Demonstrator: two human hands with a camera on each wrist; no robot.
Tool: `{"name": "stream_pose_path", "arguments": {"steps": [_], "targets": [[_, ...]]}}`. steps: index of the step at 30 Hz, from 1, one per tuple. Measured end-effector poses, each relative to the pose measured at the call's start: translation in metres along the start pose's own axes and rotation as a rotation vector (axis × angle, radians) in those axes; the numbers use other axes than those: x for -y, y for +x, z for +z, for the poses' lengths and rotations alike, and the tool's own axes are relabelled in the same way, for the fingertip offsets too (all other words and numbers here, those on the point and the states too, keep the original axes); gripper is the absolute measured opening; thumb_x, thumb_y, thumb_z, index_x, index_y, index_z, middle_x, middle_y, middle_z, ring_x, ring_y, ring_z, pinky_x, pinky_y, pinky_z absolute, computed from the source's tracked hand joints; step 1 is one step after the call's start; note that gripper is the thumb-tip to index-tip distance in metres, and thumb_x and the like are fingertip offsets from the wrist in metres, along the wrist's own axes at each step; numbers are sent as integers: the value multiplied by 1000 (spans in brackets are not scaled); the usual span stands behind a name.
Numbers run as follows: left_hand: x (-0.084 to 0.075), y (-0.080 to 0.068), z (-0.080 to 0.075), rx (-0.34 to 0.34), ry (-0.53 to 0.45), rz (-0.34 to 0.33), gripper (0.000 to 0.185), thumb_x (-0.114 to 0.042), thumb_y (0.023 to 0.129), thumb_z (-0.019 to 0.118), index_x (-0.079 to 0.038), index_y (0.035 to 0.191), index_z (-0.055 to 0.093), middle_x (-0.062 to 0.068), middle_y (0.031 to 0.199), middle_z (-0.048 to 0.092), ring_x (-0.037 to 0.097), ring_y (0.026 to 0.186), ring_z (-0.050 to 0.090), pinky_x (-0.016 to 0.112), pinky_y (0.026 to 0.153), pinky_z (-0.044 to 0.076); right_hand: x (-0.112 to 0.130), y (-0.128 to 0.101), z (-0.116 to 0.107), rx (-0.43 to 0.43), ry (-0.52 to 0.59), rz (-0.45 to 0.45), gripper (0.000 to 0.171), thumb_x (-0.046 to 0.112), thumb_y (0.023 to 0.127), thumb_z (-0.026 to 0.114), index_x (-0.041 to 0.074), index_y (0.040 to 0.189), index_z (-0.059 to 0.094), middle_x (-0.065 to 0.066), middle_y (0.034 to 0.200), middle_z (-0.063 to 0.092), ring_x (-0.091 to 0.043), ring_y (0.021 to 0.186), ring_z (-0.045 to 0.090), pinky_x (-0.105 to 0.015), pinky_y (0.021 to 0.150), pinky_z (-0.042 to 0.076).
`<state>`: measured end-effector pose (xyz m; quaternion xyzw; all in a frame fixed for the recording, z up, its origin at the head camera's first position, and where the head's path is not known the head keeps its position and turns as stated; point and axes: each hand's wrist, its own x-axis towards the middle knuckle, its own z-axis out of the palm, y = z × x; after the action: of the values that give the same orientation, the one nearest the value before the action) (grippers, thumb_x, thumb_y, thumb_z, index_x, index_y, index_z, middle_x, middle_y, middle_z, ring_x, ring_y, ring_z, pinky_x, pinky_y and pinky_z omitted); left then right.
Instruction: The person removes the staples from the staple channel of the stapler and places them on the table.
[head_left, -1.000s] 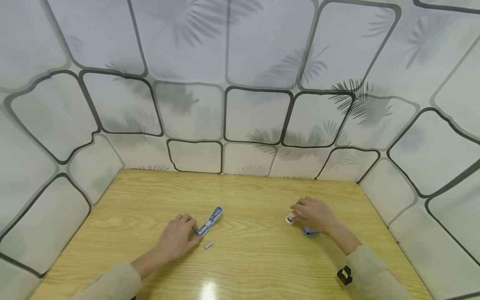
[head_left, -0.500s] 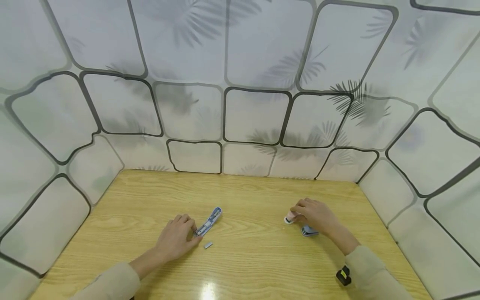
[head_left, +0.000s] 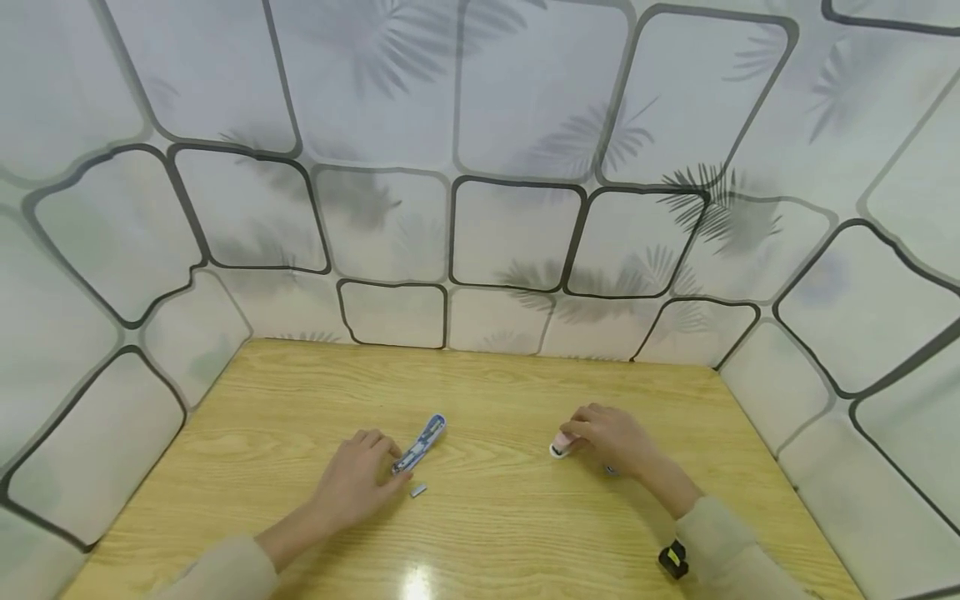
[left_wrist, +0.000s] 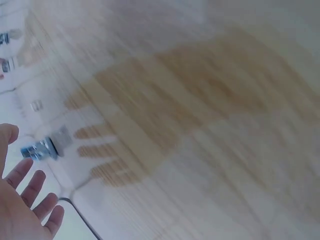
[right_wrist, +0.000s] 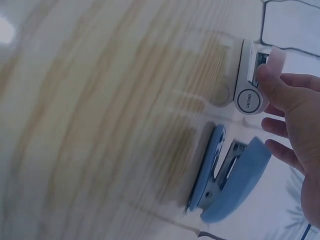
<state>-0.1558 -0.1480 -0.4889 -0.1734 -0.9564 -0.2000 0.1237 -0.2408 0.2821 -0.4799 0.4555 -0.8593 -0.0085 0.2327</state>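
Note:
My right hand pinches a small white mini stapler with a pale pink top, thumb on its side. Just below it in the right wrist view stands a blue stapler with its arms apart, mostly hidden by the hand in the head view. On the left of the table, a long, narrow blue-and-white stapler-like piece with metal along its middle lies slanted. My left hand is at its near end, relaxed fingers and thumb spread either side in the left wrist view. A small grey staple strip lies beside it.
The wooden table meets a patterned curtain wall at the back and sides. A small black piece with a yellow mark shows by the right sleeve.
My right hand has slid left and slightly nearer with the mini stapler, covering more of the blue stapler. The left fingers have eased a little off the long blue piece, which stays put.

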Motion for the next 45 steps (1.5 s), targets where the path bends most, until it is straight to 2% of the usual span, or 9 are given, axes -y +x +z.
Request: {"name": "stream_pose_path", "arguments": {"steps": [8, 15, 20, 23, 32, 45], "targets": [[-28, -1, 3, -52, -22, 88, 27, -31, 87, 85, -13, 101, 72, -1, 97, 69, 14, 93, 61, 33, 80, 54, 21, 14, 6, -17, 32, -31, 32, 34, 78, 86, 22, 106, 77, 6, 97, 75, -12, 86, 70, -27, 72, 59], [-47, 2, 11, -58, -44, 161, 27, -31, 89, 83, -12, 105, 73, 1, 103, 74, 19, 99, 68, 40, 87, 60, 43, 31, 11, -34, 48, -69, 30, 36, 81, 83, 23, 108, 77, 7, 99, 75, -10, 89, 71, -25, 75, 60], [-54, 4, 17, -28, -40, 133, 27, -33, 89, 83, -13, 104, 74, 2, 105, 75, 18, 99, 67, 41, 89, 59, 58, 43, 13, -59, 47, -110, 30, 37, 81, 83, 23, 106, 77, 8, 98, 75, -9, 88, 70, -22, 75, 59], [-57, 6, 20, 3, -41, 116, 27, -33, 89, 83, -13, 105, 74, 2, 108, 75, 20, 104, 68, 42, 93, 59, 66, 48, 13, -29, 50, -103, 28, 37, 83, 81, 23, 107, 77, 8, 100, 75, -9, 91, 71, -22, 79, 59], [-66, 11, 28, 88, -9, 156, 29, -34, 93, 79, -10, 108, 73, 4, 109, 76, 23, 108, 69, 43, 96, 60, 82, 61, 13, -1, 28, -116, 24, 35, 89, 76, 25, 111, 77, 8, 106, 76, -9, 98, 72, -24, 86, 60], [-77, 20, 41, 121, 106, 145, 31, -37, 92, 78, -8, 104, 75, 7, 109, 75, 26, 108, 67, 44, 99, 58, 95, 73, 10, 1, -28, -136, 22, 35, 92, 74, 26, 111, 77, 9, 105, 75, -9, 96, 72, -22, 84, 60]]}}
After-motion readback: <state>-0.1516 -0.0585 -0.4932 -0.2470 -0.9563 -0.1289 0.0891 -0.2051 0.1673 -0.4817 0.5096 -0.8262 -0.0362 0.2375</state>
